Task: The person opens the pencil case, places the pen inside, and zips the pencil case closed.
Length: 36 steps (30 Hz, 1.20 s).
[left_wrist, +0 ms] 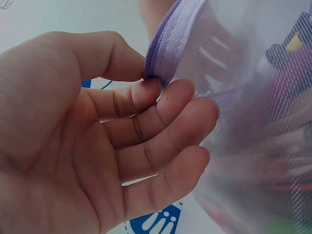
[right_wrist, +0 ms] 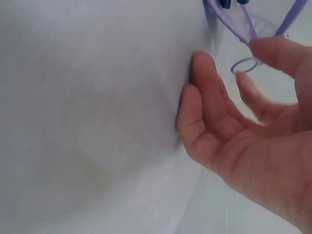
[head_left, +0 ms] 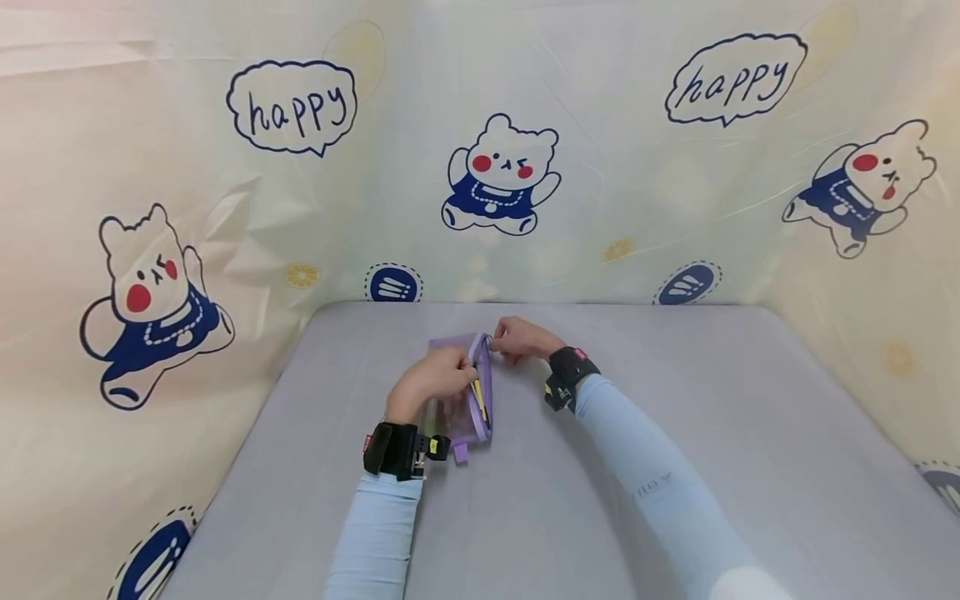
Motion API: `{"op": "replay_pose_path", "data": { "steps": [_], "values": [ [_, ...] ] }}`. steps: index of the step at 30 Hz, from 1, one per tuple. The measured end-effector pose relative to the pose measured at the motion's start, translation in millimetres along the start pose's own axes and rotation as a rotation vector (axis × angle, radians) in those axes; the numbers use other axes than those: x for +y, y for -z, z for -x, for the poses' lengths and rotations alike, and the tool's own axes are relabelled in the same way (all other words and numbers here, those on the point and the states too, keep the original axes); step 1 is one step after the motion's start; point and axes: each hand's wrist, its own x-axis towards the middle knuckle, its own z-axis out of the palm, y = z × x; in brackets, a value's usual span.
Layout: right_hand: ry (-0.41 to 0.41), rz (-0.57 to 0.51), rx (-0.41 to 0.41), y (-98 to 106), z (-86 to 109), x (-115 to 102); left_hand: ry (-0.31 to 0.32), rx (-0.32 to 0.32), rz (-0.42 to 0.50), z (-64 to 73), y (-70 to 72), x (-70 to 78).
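Observation:
A purple mesh zip pouch (head_left: 457,425) lies on the grey table, its zipped side gaping, with a yellow-and-black pen-like item (head_left: 480,396) showing inside. My left hand (head_left: 438,375) reaches over the pouch. In the left wrist view, thumb and index finger pinch the purple zipper edge (left_wrist: 168,53), while the other fingers lie against the mesh. At the pouch's far corner is my right hand (head_left: 525,339). In the right wrist view, a thin ring (right_wrist: 243,65) hangs at the zipper end by the index fingertip. A gap shows between thumb and index there; the lower fingers rest near the table.
The grey tabletop (head_left: 750,458) extends around the pouch. Behind it hangs a pale curtain (head_left: 600,167) printed with cartoon bears and "happy" bubbles. A short purple tab (head_left: 461,454) sticks out at the pouch's near end.

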Motion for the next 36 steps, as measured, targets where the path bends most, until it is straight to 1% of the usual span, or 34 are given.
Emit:
{"op": "replay_pose_path", "data": {
  "steps": [2,4,8,11,13,16,19,21,24,26,28,32,34,36],
  "values": [
    [0.008,0.004,-0.001,-0.1,-2.1,-3.0,-0.006,0.001,0.002,-0.5,-0.6,0.9],
    [0.0,-0.015,-0.007,-0.4,-3.5,-4.9,-0.012,0.001,-0.002,-1.0,-1.4,1.3],
    [-0.061,-0.081,-0.034,-0.1,-4.3,-5.8,-0.014,-0.012,-0.034,-3.8,-5.4,1.2],
    [-0.081,-0.092,-0.048,-0.5,-5.2,-4.7,0.006,-0.026,-0.054,-6.6,-9.9,0.5],
    [-0.069,-0.086,-0.051,-1.6,-6.5,-3.6,0.025,-0.028,-0.063,-7.6,-11.9,0.4],
    [-0.028,-0.058,-0.038,-2.7,-8.2,-2.5,0.051,-0.019,-0.056,-7.7,-13.4,1.2],
    [-0.011,-0.052,-0.01,-1.9,-8.3,-1.6,0.049,-0.024,-0.051,-8.0,-13.7,0.9],
    [-0.019,-0.065,0.001,-0.9,-7.9,-1.4,0.047,-0.038,-0.042,-8.7,-13.1,-1.2],
    [-0.027,-0.081,0.01,0.7,-8.0,-1.5,0.054,-0.057,-0.036,-13.2,-7.8,-4.6],
    [-0.034,-0.075,0.015,0.4,-8.3,-2.0,0.048,-0.055,-0.049,-18.1,-1.2,-6.4],
    [-0.04,-0.058,0.021,-1.0,-8.9,-2.7,0.035,-0.039,-0.083,-24.3,6.9,-7.8],
    [-0.052,0.015,0.039,-5.3,-11.5,-3.1,-0.015,0.021,-0.177,-39.4,22.2,-9.3],
    [-0.059,0.051,0.053,-7.7,-14.6,-2.5,-0.032,0.046,-0.206,-48.1,26.6,-10.6],
    [-0.074,0.071,0.076,-9.6,-17.6,-2.4,-0.053,0.067,-0.208,-57.4,28.3,-12.5]
  ]
}}
